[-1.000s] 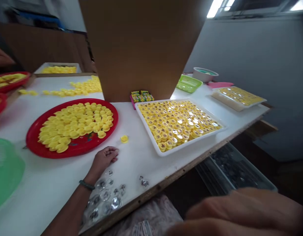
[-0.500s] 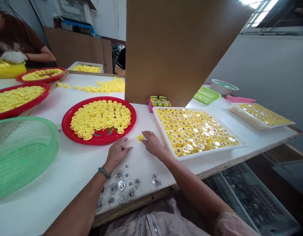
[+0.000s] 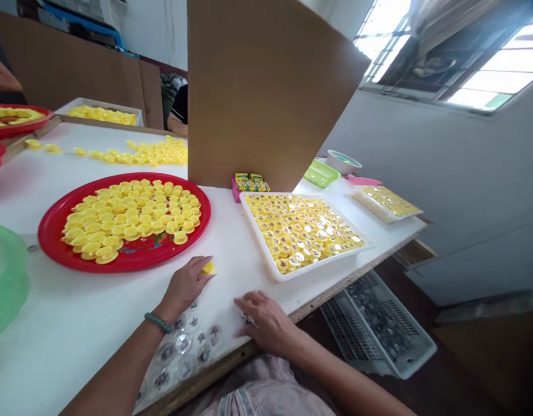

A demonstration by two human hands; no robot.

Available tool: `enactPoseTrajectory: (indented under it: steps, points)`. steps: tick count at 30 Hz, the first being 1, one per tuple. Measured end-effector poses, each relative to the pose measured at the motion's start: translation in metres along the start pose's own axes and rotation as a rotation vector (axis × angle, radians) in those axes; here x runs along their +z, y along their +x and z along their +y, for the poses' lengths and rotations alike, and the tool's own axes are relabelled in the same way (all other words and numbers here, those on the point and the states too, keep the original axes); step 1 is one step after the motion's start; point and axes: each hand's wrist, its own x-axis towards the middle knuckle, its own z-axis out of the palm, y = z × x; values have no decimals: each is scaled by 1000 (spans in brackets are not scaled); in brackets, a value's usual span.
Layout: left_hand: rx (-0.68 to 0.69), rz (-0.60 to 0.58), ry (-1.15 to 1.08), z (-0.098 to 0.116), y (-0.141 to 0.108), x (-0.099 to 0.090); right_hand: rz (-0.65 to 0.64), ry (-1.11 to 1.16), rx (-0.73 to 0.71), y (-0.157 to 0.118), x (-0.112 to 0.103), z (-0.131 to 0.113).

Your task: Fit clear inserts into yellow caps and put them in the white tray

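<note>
My left hand [image 3: 183, 287] pinches a small round yellow plastic piece [image 3: 208, 267] just above the white tabletop, near the red tray's right edge. My right hand [image 3: 266, 320] is low over the table's front edge, thumb and fingers apart and slightly blurred. Beneath its fingers is a clear disc with a dark print [image 3: 248, 319], partly hidden; I see no firm grip on it. Several more clear printed discs [image 3: 183, 343] lie beside and under my left wrist. Many similar yellow pieces are heaped on the red tray [image 3: 131, 267].
A white tray [image 3: 278, 276] of yellow pieces with printed clear tops stands at right, another [image 3: 390, 216] behind it. A cardboard panel [image 3: 257, 98] rises at the back. A green basket [image 3: 6, 283] is at left, a crate [image 3: 416, 352] on the floor. Another person's arm [image 3: 2, 75] shows far left.
The yellow piece has passed from beside my right hand into my left fingers. My right hand has moved back toward the front edge, over the discs. The view has turned right.
</note>
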Motion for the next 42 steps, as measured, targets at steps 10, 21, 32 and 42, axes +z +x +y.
enactPoseTrajectory:
  steps: [10, 21, 32, 42]
  points:
    - [-23, 72, 39, -4, 0, 2, 64, 182, 7, 14, 28, -2]
    - [-254, 133, -355, 21, -8, -25, 195, 970, 182, 54, 7, 6]
    - [-413, 114, -898, 34, -8, -25, 323, 1255, 201, 103, 3, -14]
    - [-472, 134, -1019, 28, -6, -31, 353, 940, 59, 107, 11, -14]
